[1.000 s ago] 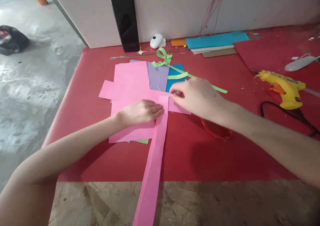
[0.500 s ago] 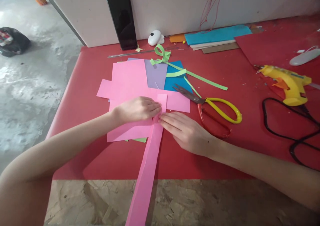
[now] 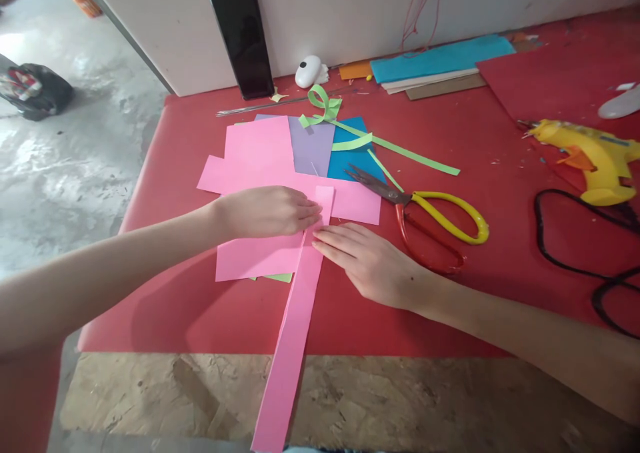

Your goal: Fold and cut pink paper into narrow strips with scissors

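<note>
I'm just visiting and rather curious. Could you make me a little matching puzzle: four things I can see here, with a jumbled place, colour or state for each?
1. Scissors
2. Phone
3. Glue gun
4. Long pink strip

A. Yellow, with an orange trigger
B. Touched by the left hand and right hand
C. One red handle, one yellow handle
D. Leaning against the white panel

Pairs: 1-C, 2-D, 3-A, 4-B

The left grip [image 3: 273,211] lies palm down, fingers [image 3: 307,213] together. The right grip [image 3: 370,263] rests near it, fingers straight. Both forearms [image 3: 125,253] slant inward.
</note>
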A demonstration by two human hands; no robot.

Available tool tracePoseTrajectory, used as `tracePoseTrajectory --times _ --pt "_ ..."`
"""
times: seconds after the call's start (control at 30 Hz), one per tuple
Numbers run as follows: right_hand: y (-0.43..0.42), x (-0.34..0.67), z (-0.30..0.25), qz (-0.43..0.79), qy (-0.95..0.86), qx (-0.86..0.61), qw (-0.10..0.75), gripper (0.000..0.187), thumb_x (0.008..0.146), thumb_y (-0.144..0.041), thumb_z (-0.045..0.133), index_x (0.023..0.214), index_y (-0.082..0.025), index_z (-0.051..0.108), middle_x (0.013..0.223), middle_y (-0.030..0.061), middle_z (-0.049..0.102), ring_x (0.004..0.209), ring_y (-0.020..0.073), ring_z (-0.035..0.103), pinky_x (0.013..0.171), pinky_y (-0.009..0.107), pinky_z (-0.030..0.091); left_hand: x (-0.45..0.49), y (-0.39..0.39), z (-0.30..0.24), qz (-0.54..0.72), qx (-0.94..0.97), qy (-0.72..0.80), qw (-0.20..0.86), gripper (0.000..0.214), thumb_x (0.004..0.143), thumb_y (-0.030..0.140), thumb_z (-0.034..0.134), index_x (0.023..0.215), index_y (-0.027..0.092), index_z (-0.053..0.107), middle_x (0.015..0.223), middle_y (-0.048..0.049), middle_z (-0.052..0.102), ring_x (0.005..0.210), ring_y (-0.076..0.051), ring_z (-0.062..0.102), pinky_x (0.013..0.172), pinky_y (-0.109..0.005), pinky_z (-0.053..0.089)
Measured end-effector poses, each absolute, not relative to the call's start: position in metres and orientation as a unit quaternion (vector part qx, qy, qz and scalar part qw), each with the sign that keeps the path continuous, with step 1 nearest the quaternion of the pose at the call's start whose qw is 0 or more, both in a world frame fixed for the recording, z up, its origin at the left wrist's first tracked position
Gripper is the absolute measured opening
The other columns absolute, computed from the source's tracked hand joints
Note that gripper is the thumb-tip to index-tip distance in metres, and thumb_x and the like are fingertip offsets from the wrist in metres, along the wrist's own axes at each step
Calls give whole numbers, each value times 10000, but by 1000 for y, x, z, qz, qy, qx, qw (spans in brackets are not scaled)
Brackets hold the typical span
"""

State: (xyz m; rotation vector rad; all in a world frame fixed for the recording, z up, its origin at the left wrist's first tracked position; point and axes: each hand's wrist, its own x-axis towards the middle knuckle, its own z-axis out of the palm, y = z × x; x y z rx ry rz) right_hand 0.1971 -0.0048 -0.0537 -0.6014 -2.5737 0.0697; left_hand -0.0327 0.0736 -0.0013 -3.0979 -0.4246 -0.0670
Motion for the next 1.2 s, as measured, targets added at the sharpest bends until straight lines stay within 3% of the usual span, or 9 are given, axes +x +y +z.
tracePoseTrajectory --times 0.1,0.2,0.37,0.57,0.67,0.9,1.07,1.2 --pt "-5 197 -53 30 -945 -218 244 464 829 44 379 1199 -26 650 1240 153 682 1163 252 644 995 429 552 -41 77 0 24 -998 -63 4 402 934 23 418 1258 139 628 1310 -122 643 1213 -207 632 1051 -353 527" --pt "-4 198 -53 37 -946 -215 240 481 818 48 371 1199 -33 653 1251 159 676 1188 250 628 1002 450 545 -45 80 -2 6 -997 -76 -12 364 973 108 426 1282 158 610 1318 -110 636 1229 -193 619 1044 -347 540" --pt "-4 198 -53 46 -947 -211 240 476 822 47 368 1191 -28 660 1266 182 661 1212 259 612 1005 477 542 -45 77 -7 -68 -995 -71 -4 290 975 168 473 1198 159 658 1251 -107 675 1167 -192 659 986 -353 586" --pt "-6 197 -50 37 -944 -219 243 465 822 47 371 1164 -34 677 1261 147 671 1182 263 637 998 436 560 -44 77 -18 -173 -981 -93 -14 165 926 223 588 948 134 725 1118 -121 743 1054 -223 714 892 -365 623" --pt "-7 198 -49 35 -944 -224 240 468 830 46 369 1173 -45 675 1258 148 671 1191 248 633 1012 435 554 -46 78 -21 -215 -970 -109 -18 146 913 250 614 943 152 719 1036 -107 767 1031 -208 717 886 -367 616" --pt "-5 198 -46 50 -942 -226 244 458 838 48 372 1170 -36 677 1242 152 677 1179 253 642 1011 442 559 -50 74 -18 -197 -978 -53 46 145 928 234 599 998 147 691 1132 -103 741 1090 -173 699 973 -341 582" --pt "-5 198 -45 48 -938 -227 256 427 850 41 391 1153 -33 683 1232 140 683 1170 235 649 1019 401 558 -50 76 -16 -208 -962 30 173 115 916 159 599 945 144 709 1051 -71 766 992 -153 734 887 -268 617" --pt "-5 198 -43 52 -938 -229 257 418 853 37 400 1155 -30 681 1235 140 679 1174 236 646 1023 388 550 -48 77 -13 -165 -952 74 249 241 930 64 508 942 167 726 995 -41 778 920 -142 750 820 -221 631"
